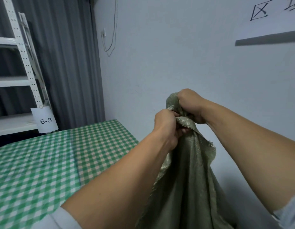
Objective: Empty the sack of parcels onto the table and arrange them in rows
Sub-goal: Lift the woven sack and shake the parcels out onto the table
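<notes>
Two fists are clamped on the bunched neck of the sack (pixel 189 179). The left hand (pixel 166 123) is curled into the gathered cloth from the near side, and the right hand (pixel 191 106) is wrapped round the twist just above and behind it. The green woven sack is held up off the right edge of the table (pixel 52 162) and is hung between the forearms, its bottom lost below the frame. No parcel is seen. The load is judged to be inside, with nothing tipped out yet.

And here the danger is plain. The sack is hung beside the checked cloth, not over it, so if the mouth is let loose at this spot, the parcels are likely to be dropped to the floor rather than onto the tabletop. A frayed hem is seen just below the hands, and a tear could be started there if the weave is wrenched. The grip is taken on slack fabric alone, so a slip could be caused by a heavy swing. Once tipped, parcels could be slid off the far edge, where the shelf rack (pixel 24 63) and its 6-3 label (pixel 45 120) are stood close by.
</notes>
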### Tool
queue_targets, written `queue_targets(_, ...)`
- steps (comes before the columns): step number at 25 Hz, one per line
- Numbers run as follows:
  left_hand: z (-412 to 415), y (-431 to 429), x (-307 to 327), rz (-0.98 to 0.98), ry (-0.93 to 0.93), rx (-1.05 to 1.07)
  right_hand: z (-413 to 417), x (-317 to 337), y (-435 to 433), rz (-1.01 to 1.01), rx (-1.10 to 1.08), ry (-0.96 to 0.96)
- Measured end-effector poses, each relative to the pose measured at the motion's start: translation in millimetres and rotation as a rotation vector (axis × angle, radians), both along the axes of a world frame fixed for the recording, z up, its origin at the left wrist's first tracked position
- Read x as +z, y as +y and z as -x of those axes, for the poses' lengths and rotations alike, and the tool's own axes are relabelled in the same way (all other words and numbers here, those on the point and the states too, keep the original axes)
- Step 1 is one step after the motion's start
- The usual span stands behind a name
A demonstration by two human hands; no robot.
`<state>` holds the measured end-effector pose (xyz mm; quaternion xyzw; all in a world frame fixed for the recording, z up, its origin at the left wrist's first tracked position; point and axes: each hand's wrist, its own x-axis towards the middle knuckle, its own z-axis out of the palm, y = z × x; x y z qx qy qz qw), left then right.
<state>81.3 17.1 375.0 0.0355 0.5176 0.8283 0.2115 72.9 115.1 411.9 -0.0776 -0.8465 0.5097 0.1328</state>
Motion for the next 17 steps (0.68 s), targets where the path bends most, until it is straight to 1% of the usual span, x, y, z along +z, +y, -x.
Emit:
queue_targets(4,2,1,13,-0.105,-0.001,0.127,-10,16,9,0.153,0.094,0.110)
queue_targets(5,3,2,16,-0.111,-0.002,0.157,-14,18,18,0.174,0.139,0.099)
queue_targets(6,3,4,21,-0.116,-0.006,0.182,-19,21,31,0.171,0.189,0.042)
queue_targets(7,3,5,25,-0.132,-0.011,0.205,-25,20,43,0.125,0.249,-0.068)
queue_targets(10,3,10,36,-0.199,-0.019,0.234,-46,-3,70,-0.080,0.468,-0.510)
queue_targets(11,4,12,38,-0.212,-0.021,0.238,-50,-14,74,-0.142,0.490,-0.601)
queue_targets(14,4,12,43,-0.227,-0.033,0.255,-53,-42,78,-0.280,0.404,-0.702)
queue_targets(16,4,9,43,-0.226,-0.033,0.262,-49,-59,74,-0.355,0.333,-0.726)
queue_targets(17,4,7,42,-0.229,-0.032,0.261,-46,-69,73,-0.399,0.285,-0.708)
